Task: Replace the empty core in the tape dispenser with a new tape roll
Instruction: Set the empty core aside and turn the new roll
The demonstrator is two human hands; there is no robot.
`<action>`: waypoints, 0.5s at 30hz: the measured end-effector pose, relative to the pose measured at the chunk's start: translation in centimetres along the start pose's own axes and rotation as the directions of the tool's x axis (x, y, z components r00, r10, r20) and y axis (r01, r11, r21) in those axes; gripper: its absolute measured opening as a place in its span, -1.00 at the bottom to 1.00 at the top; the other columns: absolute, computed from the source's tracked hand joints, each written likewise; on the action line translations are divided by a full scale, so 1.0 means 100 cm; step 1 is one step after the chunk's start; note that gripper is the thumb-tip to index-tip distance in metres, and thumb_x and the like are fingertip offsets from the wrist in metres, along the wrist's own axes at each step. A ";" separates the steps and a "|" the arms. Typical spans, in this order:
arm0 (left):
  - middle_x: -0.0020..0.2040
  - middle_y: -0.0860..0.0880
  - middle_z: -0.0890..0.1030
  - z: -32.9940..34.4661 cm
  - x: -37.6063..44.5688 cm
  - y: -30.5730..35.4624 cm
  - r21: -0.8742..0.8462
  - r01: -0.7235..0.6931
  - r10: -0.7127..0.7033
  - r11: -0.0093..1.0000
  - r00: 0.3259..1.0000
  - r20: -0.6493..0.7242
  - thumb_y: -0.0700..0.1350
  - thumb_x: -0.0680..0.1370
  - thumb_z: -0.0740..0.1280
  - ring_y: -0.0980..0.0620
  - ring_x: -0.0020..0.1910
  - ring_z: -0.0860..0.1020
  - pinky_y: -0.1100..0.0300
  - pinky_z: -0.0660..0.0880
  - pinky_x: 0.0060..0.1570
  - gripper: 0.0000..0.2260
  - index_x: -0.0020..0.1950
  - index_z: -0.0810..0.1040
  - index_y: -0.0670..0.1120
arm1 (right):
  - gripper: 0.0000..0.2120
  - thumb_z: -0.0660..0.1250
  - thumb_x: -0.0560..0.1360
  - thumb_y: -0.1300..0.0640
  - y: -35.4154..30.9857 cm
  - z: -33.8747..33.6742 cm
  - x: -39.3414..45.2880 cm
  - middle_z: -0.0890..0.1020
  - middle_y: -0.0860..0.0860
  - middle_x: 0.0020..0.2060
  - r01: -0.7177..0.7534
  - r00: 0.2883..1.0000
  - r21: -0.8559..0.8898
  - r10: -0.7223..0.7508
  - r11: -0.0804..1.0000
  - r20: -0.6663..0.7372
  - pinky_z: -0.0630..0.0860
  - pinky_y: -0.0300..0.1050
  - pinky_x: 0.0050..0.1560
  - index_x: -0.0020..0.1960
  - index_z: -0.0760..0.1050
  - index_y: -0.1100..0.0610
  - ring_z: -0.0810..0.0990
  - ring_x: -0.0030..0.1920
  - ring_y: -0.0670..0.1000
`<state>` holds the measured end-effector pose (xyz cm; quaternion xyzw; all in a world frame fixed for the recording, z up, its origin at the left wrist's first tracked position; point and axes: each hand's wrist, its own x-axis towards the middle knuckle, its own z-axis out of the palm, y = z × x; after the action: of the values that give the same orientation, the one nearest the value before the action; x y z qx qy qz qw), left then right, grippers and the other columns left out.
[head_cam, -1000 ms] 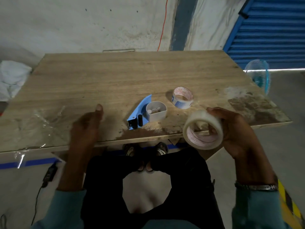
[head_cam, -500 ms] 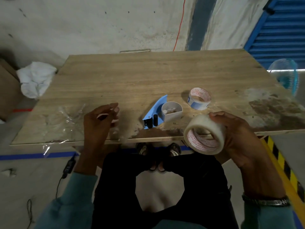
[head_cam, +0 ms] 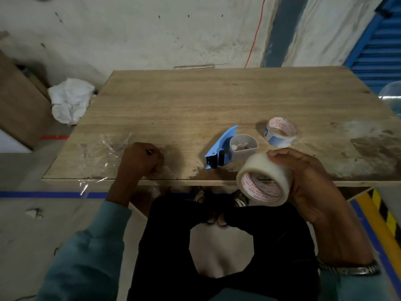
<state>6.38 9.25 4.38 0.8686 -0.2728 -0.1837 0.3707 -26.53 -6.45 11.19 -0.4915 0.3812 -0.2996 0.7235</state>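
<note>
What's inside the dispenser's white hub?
The tape dispenser carries no roll; its white hub holds a few small pale bits, too small to identify. Its floor is partly hidden by the wall.

Red print inside the tape roll [head_cam: 263, 185] core is too blurred to read.

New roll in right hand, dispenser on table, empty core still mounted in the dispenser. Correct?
Not quite. The head view shows the empty core lying on the table beside the dispenser, not mounted. The right hand does hold the new roll.
</note>
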 end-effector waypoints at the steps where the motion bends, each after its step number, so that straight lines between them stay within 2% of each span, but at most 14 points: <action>1: -0.49 0.07 0.65 -0.001 0.004 0.002 0.054 -0.010 0.011 0.998 1.000 -0.007 -0.10 0.58 0.52 0.18 -0.54 0.63 0.23 0.67 -0.36 -0.82 -0.22 0.72 -0.05 | -0.76 0.44 0.52 0.22 0.000 0.002 0.000 0.74 -0.01 -0.29 0.002 1.000 -0.008 -0.002 1.000 0.007 0.63 -0.13 -0.20 -0.27 0.76 0.03 0.69 -0.32 -0.02; 2: -0.52 0.12 0.63 -0.002 0.004 0.005 0.081 -0.009 0.010 0.997 1.000 -0.013 -0.13 0.57 0.53 0.24 -0.58 0.59 0.35 0.58 -0.47 -0.88 -0.14 0.71 -0.11 | -0.72 0.43 0.54 0.23 0.000 0.004 0.000 0.74 -0.03 -0.30 0.002 1.000 -0.014 -0.001 1.000 0.014 0.62 -0.13 -0.20 -0.29 0.76 0.01 0.69 -0.34 -0.04; 4: -0.49 0.10 0.66 -0.003 0.010 0.006 0.065 0.015 -0.017 0.998 1.000 0.023 -0.16 0.57 0.53 0.23 -0.60 0.59 0.34 0.56 -0.53 -0.87 -0.05 0.69 -0.22 | -0.70 0.42 0.55 0.24 0.002 0.008 0.000 0.75 -0.04 -0.30 -0.001 1.000 -0.020 0.001 1.000 0.022 0.59 -0.10 -0.11 -0.30 0.75 0.00 0.68 -0.32 -0.06; 6: -0.40 0.00 0.71 -0.003 0.013 0.009 0.111 0.015 -0.021 0.994 0.999 0.047 -0.14 0.58 0.52 0.20 -0.59 0.61 0.30 0.57 -0.52 -0.87 -0.08 0.69 -0.19 | -0.69 0.42 0.55 0.26 0.004 0.012 0.000 0.75 -0.03 -0.29 0.003 0.999 -0.016 -0.002 1.000 0.033 0.58 -0.05 -0.04 -0.30 0.75 0.00 0.69 -0.28 -0.04; 8: -0.44 -0.02 0.70 -0.001 0.018 0.009 0.183 -0.001 -0.013 0.983 0.997 0.071 -0.15 0.59 0.50 0.22 -0.61 0.58 0.34 0.53 -0.54 -0.84 -0.18 0.66 -0.13 | -0.69 0.42 0.55 0.26 0.006 0.016 0.000 0.74 0.00 -0.29 0.002 0.998 -0.010 -0.001 1.000 0.060 0.58 -0.03 -0.02 -0.29 0.75 0.01 0.68 -0.26 0.00; 10: -0.57 0.07 0.61 -0.002 0.019 0.011 0.248 0.006 -0.028 0.969 0.996 0.085 -0.11 0.58 0.50 0.23 -0.65 0.55 0.29 0.58 -0.49 -0.80 -0.23 0.62 -0.09 | -0.69 0.41 0.55 0.28 0.009 0.019 -0.002 0.74 0.01 -0.29 0.003 0.997 -0.003 -0.002 1.000 0.081 0.61 -0.08 -0.09 -0.29 0.75 0.02 0.69 -0.27 -0.01; 11: -0.57 0.05 0.61 -0.004 0.022 0.014 0.263 0.014 -0.036 0.965 0.996 0.078 -0.07 0.56 0.52 0.20 -0.64 0.56 0.22 0.61 -0.46 -0.79 -0.22 0.62 -0.11 | -0.68 0.40 0.56 0.29 0.008 0.019 -0.004 0.74 0.00 -0.30 0.006 0.996 0.010 -0.007 1.000 0.084 0.63 -0.13 -0.16 -0.29 0.75 0.03 0.69 -0.29 -0.04; 14: -0.40 -0.18 0.71 -0.015 0.037 0.014 0.259 0.096 -0.133 0.961 0.982 0.131 0.08 0.49 0.60 0.04 -0.57 0.61 0.22 0.53 -0.52 -0.60 -0.22 0.69 -0.26 | -0.70 0.41 0.57 0.27 0.012 0.023 -0.008 0.73 0.01 -0.31 -0.019 0.995 0.027 0.016 0.999 0.103 0.64 -0.21 -0.28 -0.28 0.75 0.04 0.70 -0.33 -0.07; 15: -0.36 -0.19 0.72 -0.020 0.041 0.013 0.281 0.099 -0.151 0.955 0.974 0.169 0.15 0.47 0.60 0.01 -0.53 0.64 0.21 0.54 -0.49 -0.54 -0.19 0.71 -0.28 | -0.71 0.42 0.57 0.25 0.012 0.023 -0.010 0.73 0.01 -0.31 -0.028 0.994 0.018 0.026 0.999 0.103 0.63 -0.21 -0.29 -0.27 0.74 0.03 0.69 -0.33 -0.08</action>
<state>10.18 7.07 6.15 0.9053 -0.2733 -0.2493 0.2088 -24.99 -4.13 10.82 -0.4941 0.3470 -0.2677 0.7509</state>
